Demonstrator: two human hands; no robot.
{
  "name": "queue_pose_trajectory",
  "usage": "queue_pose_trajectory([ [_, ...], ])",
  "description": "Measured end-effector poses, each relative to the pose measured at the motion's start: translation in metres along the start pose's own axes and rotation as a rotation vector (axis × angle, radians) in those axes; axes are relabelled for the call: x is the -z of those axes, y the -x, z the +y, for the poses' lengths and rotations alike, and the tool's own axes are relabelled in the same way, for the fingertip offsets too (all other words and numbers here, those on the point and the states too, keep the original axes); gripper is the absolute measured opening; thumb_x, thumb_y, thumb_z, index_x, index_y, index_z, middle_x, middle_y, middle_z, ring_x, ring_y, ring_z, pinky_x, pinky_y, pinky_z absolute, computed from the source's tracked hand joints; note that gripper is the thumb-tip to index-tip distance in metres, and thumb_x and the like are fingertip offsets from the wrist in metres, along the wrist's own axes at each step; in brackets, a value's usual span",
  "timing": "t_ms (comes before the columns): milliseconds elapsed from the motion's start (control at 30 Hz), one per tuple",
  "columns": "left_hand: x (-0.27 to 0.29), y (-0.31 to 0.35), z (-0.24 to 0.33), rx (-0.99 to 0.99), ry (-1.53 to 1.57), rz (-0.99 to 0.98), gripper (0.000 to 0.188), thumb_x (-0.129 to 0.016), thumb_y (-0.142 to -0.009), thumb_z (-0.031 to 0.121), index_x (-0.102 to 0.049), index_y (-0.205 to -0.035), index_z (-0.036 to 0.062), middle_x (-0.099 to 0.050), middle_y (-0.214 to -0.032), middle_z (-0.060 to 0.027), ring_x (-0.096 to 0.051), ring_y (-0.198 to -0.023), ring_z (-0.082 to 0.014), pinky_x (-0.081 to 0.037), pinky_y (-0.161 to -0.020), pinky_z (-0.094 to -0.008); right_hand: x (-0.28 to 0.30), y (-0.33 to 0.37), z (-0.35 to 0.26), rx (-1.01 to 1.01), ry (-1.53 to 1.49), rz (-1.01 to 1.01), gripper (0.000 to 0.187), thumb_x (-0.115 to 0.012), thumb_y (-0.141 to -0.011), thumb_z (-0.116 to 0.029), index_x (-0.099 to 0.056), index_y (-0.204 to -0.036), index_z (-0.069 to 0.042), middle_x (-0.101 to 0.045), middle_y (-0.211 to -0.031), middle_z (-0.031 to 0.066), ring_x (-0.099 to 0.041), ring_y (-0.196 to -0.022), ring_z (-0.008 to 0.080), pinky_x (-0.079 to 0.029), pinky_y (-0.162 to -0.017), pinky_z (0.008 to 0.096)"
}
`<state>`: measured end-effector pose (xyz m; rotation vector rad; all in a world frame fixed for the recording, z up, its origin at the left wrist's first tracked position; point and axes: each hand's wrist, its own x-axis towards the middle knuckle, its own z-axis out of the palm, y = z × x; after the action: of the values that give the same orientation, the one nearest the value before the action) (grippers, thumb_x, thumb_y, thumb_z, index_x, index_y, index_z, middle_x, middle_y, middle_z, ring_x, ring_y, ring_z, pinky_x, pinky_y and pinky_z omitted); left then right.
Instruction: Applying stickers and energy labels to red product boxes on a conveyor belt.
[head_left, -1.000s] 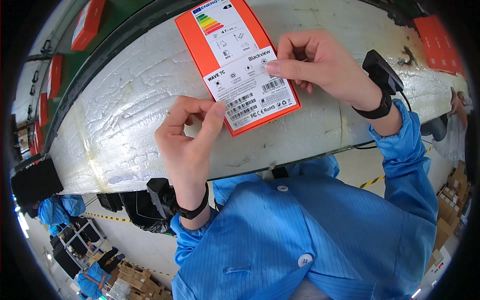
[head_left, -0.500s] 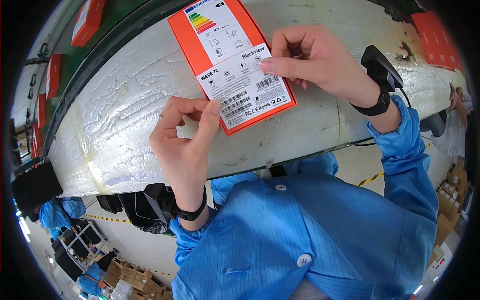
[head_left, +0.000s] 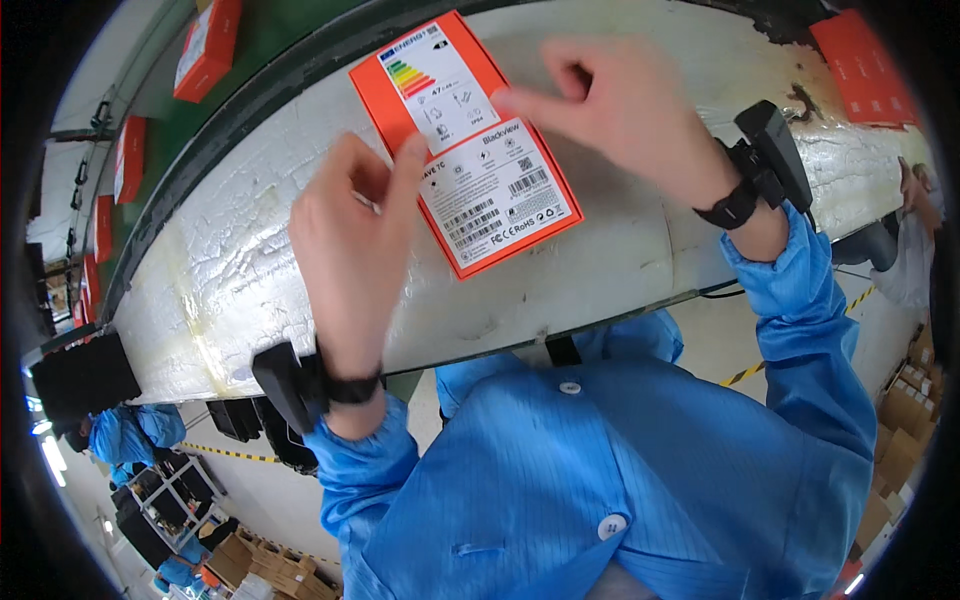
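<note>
An orange-red flat cardboard box (head_left: 385,105) lies tilted on the bench. White printed labels (head_left: 480,205) cover much of its top: one with a coloured rating scale, another with barcodes and symbols. My left hand (head_left: 350,205) is at the box's left edge, its thumb tip over the edge beside the labels. At the upper right edge is my right hand (head_left: 620,105), its thumb reaching over the box's top and its other fingers curled. Both hands are blurred by motion, so I cannot tell whether they grip the box or only touch it.
The bench (head_left: 240,260) has a wrinkled, shiny pale covering. Several orange-red boxes (head_left: 208,50) stand along a green strip beyond it at left. Another orange-red piece (head_left: 868,70) lies at far right. A person's hand (head_left: 920,195) shows at the right rim.
Both hands have moved up along the box's sides from its lower half, and the right thumb has come off the lower label. The view has shifted slightly.
</note>
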<state>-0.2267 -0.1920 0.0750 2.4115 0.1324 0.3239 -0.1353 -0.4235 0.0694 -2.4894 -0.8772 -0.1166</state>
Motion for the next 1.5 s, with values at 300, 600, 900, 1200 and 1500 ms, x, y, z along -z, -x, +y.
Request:
queue_pose_trajectory([
  [300,-0.010,-0.079,-0.059,0.003,0.384,-0.092,0.032,-0.081,-0.087,0.027,-0.063,-0.090,0.0002,-0.063,-0.076,-0.0026,-0.056,-0.072,-0.0121,-0.045,-0.067,-0.0284,-0.007,0.033,-0.061,0.482,-0.092,-0.049,0.073,-0.074,-0.087,-0.034,-0.046,-0.147,-0.006,-0.051,-0.148,0.0146,-0.046,-0.139,0.0327,-0.033,-0.119,0.0442],
  [600,-0.022,0.030,-0.013,0.069,0.420,-0.134,0.032,-0.074,-0.094,0.024,-0.054,-0.082,0.0023,-0.056,-0.070,-0.0064,-0.054,-0.065,-0.0112,-0.046,-0.055,-0.0297,0.042,0.028,0.006,0.429,0.249,-0.216,0.087,-0.077,-0.080,-0.045,-0.041,-0.154,-0.016,-0.041,-0.152,0.0215,-0.038,-0.140,0.0424,-0.029,-0.116,0.0576],
  [900,0.020,-0.032,-0.042,0.033,0.537,-0.052,0.023,-0.062,-0.103,0.024,-0.058,-0.111,0.0036,-0.068,-0.090,-0.0072,-0.065,-0.087,-0.0134,-0.050,-0.073,-0.0272,0.040,-0.077,0.059,0.464,0.357,-0.004,0.080,-0.081,-0.071,-0.048,-0.056,-0.142,-0.020,-0.047,-0.141,0.0217,-0.043,-0.132,0.0427,-0.033,-0.112,0.0544],
  [1200,0.021,-0.164,-0.111,-0.098,-0.094,0.502,0.082,-0.080,-0.086,0.037,-0.035,-0.149,0.0091,-0.049,-0.138,-0.0226,-0.059,-0.114,-0.0350,-0.050,-0.092,-0.0453,0.030,-0.093,0.068,0.655,0.301,0.164,0.065,-0.072,-0.086,-0.048,-0.057,-0.137,-0.012,-0.049,-0.144,0.0187,-0.044,-0.136,0.0370,-0.031,-0.117,0.0537],
  [1500,0.018,-0.286,-0.165,0.244,-0.422,0.434,0.080,-0.081,-0.073,0.058,-0.053,-0.141,0.0273,-0.044,-0.140,-0.0256,-0.054,-0.122,-0.0468,-0.049,-0.100,-0.0535,-0.016,-0.003,0.055,0.364,-0.067,0.012,0.040,-0.069,-0.092,-0.037,-0.065,-0.123,-0.011,-0.055,-0.132,0.0129,-0.052,-0.125,0.0348,-0.040,-0.110,0.0467],
])
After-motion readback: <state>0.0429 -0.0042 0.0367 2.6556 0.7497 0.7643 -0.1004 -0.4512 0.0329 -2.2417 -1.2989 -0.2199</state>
